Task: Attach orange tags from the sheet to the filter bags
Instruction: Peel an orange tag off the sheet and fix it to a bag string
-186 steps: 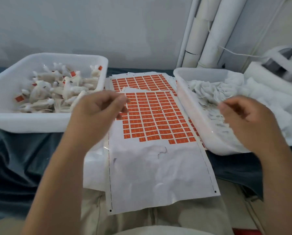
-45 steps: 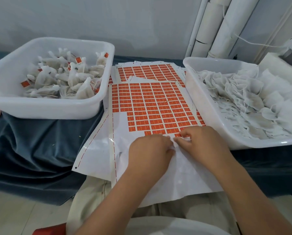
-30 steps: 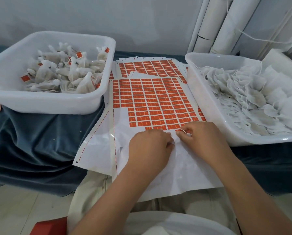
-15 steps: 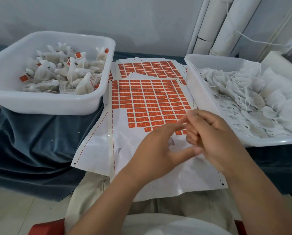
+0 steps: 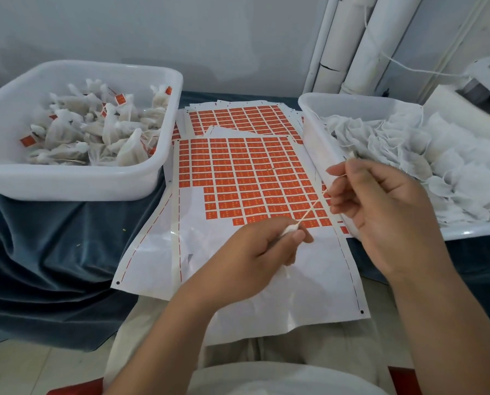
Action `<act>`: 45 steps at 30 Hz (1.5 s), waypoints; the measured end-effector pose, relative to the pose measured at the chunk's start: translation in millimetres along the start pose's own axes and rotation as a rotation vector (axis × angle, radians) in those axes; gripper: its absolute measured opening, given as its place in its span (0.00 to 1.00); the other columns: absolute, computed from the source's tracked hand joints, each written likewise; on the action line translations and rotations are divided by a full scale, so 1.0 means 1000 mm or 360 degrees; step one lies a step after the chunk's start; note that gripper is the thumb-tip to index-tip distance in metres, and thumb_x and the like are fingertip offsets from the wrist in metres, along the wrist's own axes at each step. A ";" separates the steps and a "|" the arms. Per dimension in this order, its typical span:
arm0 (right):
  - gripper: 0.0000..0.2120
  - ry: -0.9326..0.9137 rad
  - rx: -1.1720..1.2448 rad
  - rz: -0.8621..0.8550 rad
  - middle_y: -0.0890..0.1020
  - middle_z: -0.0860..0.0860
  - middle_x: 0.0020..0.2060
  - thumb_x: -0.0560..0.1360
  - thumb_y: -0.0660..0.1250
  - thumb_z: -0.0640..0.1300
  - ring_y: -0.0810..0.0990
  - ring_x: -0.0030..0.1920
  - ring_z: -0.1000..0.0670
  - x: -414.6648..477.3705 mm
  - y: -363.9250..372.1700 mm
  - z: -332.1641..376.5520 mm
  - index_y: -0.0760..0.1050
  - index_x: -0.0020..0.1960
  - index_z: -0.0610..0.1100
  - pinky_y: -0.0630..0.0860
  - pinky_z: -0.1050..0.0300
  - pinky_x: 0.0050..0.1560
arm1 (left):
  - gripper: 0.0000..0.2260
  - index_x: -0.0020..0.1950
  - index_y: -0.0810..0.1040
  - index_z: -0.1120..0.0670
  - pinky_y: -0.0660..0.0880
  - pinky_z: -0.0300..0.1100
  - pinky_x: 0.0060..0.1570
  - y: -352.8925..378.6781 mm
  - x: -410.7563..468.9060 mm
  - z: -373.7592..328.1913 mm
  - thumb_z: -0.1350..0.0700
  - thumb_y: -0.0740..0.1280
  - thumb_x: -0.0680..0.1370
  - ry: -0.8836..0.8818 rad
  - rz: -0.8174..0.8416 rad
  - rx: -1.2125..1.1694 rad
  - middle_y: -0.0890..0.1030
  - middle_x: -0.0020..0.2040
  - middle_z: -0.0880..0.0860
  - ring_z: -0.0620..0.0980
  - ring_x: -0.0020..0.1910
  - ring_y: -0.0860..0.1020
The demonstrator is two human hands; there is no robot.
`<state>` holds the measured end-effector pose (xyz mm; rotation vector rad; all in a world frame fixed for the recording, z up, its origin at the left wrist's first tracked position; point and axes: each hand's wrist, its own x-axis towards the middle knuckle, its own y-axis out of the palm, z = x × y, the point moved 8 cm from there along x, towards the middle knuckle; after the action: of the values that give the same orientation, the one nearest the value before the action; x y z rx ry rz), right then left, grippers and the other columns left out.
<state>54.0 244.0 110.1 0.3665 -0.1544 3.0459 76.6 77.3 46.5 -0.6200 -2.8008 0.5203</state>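
The sheet of orange tags lies across my lap and the table edge, its lower rows peeled bare. Above it my left hand pinches the gathered white top of a filter bag; the rest of the bag is hidden in my fingers. A thin string runs taut from the bag up to my right hand, which pinches it between thumb and fingers. I cannot see a tag on the string.
A white bin at the left holds several tagged bags. A white bin at the right holds a heap of untagged bags. A second tag sheet lies behind the first. Blue cloth covers the table.
Both hands have lifted off the lower edge of the tag rows and drawn apart, right hand up and to the right, stretching the string between them.
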 end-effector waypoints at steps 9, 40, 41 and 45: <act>0.14 -0.0093 0.0004 -0.0027 0.87 0.48 0.43 0.81 0.65 0.58 0.87 0.44 0.47 -0.002 0.001 0.008 0.86 0.52 0.51 0.84 0.57 0.45 | 0.11 0.50 0.81 0.40 0.75 0.29 0.47 -0.001 -0.006 -0.005 0.45 0.59 0.86 -0.0038 0.0197 0.0001 0.82 0.45 0.39 0.44 0.49 0.82; 0.08 -0.0051 -0.0287 0.0477 0.86 0.60 0.49 0.80 0.67 0.56 0.85 0.52 0.56 -0.028 0.062 -0.007 0.85 0.50 0.58 0.81 0.66 0.47 | 0.14 0.55 0.87 0.44 0.80 0.51 0.61 -0.041 -0.015 0.000 0.39 0.66 0.81 -0.0181 -0.0723 -0.0914 0.86 0.58 0.45 0.47 0.61 0.83; 0.07 -0.0247 -0.0477 0.0404 0.85 0.60 0.46 0.81 0.67 0.54 0.84 0.51 0.56 -0.028 0.058 0.002 0.84 0.48 0.58 0.79 0.68 0.47 | 0.13 0.54 0.87 0.44 0.80 0.45 0.58 -0.042 -0.016 0.000 0.39 0.66 0.81 -0.0192 -0.0756 -0.0865 0.86 0.58 0.43 0.44 0.60 0.82; 0.07 -0.1041 -0.1129 0.0160 0.83 0.51 0.44 0.79 0.73 0.46 0.82 0.43 0.53 -0.036 0.051 0.031 0.87 0.51 0.44 0.78 0.62 0.44 | 0.12 0.47 0.87 0.46 0.77 0.28 0.41 -0.046 -0.011 -0.001 0.46 0.66 0.83 -0.0160 -0.0734 -0.0401 0.85 0.44 0.43 0.43 0.47 0.81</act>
<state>92.4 188.2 127.0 1.2584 -1.2478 2.5751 70.1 34.2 63.9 0.0250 -2.9885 0.1108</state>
